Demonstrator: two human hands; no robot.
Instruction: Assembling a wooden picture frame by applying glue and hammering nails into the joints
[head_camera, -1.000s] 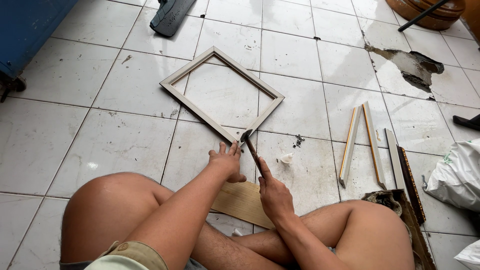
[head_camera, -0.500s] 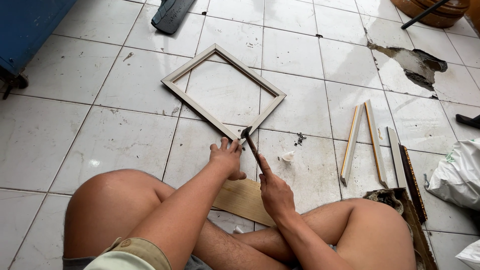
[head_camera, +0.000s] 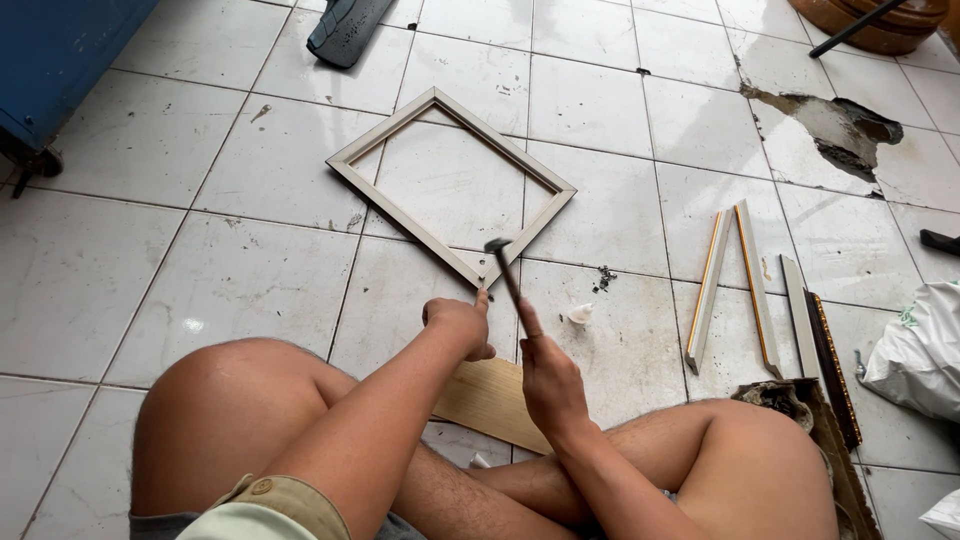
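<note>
A person sits cross-legged on a white tiled floor (head_camera: 250, 270), seen from above, bare knees at the bottom of the view. Just ahead lies a square wooden frame (head_camera: 452, 186), pale and unpainted, turned like a diamond so one corner points at the person.

The right hand (head_camera: 548, 372) is wrapped tightly around the handle of a small hammer (head_camera: 507, 280). The dark hammer head hangs just above the frame's near corner. The left hand (head_camera: 460, 322) rests by that same corner, its fingers curled and pinched together at the tips; whether they hold a nail is too small to tell.

Compared with a second ago, the hammer head sits slightly higher and further forward over the corner, while the left hand has barely moved. This suggests the person is in the middle of tapping at the corner joint, with the left hand steadying the spot.

A flat wooden board (head_camera: 490, 400) lies under the forearms, between the legs. To the right, well apart from the frame, lie several loose moulding strips (head_camera: 735, 280), some with gold edges. A little heap of small dark fasteners (head_camera: 605, 277) sits between the frame and the strips. A white bag (head_camera: 920, 350) is at the far right, and a broken patch in the tiles (head_camera: 830, 125) shows at the upper right.
</note>
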